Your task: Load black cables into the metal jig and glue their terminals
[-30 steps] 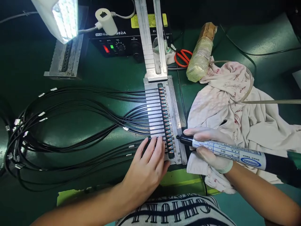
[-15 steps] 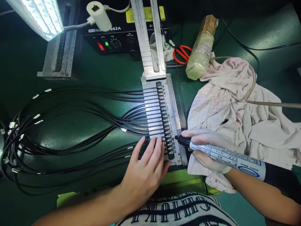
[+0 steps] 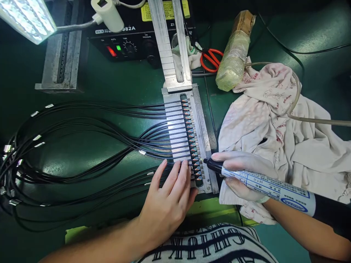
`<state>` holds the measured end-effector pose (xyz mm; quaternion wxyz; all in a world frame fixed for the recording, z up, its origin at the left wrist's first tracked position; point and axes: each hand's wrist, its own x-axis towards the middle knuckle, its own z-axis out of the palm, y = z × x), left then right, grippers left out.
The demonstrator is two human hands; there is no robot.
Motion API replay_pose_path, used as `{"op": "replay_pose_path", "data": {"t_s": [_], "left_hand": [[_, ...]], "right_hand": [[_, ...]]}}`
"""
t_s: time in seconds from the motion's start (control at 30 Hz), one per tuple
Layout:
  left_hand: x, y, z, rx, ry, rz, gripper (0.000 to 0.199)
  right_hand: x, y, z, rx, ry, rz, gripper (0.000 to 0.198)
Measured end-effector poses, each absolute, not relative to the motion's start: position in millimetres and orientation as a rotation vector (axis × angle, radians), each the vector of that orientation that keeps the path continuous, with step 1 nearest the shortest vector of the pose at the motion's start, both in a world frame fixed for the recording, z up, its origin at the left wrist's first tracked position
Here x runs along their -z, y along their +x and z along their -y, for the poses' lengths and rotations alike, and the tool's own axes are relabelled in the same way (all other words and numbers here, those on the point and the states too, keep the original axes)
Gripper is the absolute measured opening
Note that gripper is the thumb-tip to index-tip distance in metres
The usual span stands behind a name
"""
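A metal fixture plate carries a row of black cables side by side, their stripped ends and small connectors along its right part. My bare left hand lies with fingers apart over the lower cables and the plate's lower left part. In my gloved right hand is a glue syringe with a white-and-blue label and black ends. Its black tip points left at the lower connectors; whether it touches the plate I cannot tell. The cables' far ends loop leftward in a bundle.
Behind the plate stand a slotted metal bar and a black dispenser box with lit switches. Red-handled scissors, a wrapped block, a white cloth and a hose lie right. A lamp and second metal fixture are left.
The view has shifted slightly, so background things sit a little further left and up. Both hands and the syringe tip stay nearly in place against the plate.
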<state>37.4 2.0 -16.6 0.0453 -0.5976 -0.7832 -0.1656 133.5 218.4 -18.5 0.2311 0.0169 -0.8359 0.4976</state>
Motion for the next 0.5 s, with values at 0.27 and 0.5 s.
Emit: {"op": "replay_pose_path", "data": {"t_s": [0.27,0.5], "left_hand": [[15.6,36.5,-1.0,0.515,-1.822,2.398,0.033],[16.0,36.4,-3.1,0.523,-1.832,2.394,0.032]], "right_hand": [[16.1,132.3,-219.1,-1.319,0.056,2.329,0.019],[15.7,131.1,-218.9,-1.307,0.052,2.321,0.018]]}}
